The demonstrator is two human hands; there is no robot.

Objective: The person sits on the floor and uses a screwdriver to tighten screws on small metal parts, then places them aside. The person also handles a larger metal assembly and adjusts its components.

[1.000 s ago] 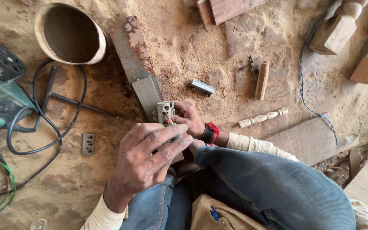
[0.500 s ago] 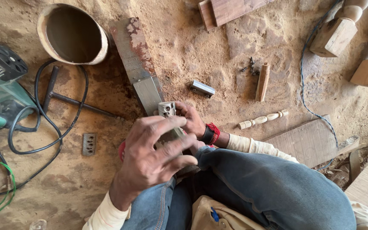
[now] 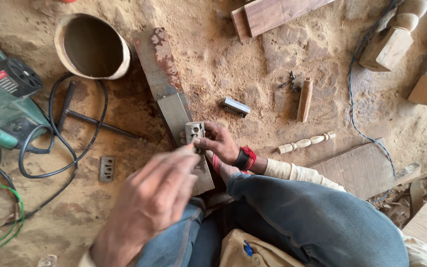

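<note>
Gripping metal block (image 3: 194,131) with right hand (image 3: 221,143) | left hand (image 3: 156,193) blurred, grasp unclear, hiding plate (image 3: 174,106)

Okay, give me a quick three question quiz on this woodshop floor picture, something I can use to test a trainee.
1. True or false: the right hand holds the small metal block against the flat metal bar.
2. Which lies nearest the black cable? A) the small turned spindle B) the T-handled tool C) the screws
3. Fill in: the plate with three holes lies on the sawdust to the ____ of the left hand, as the camera sees it.

Key
1. True
2. B
3. left
</note>
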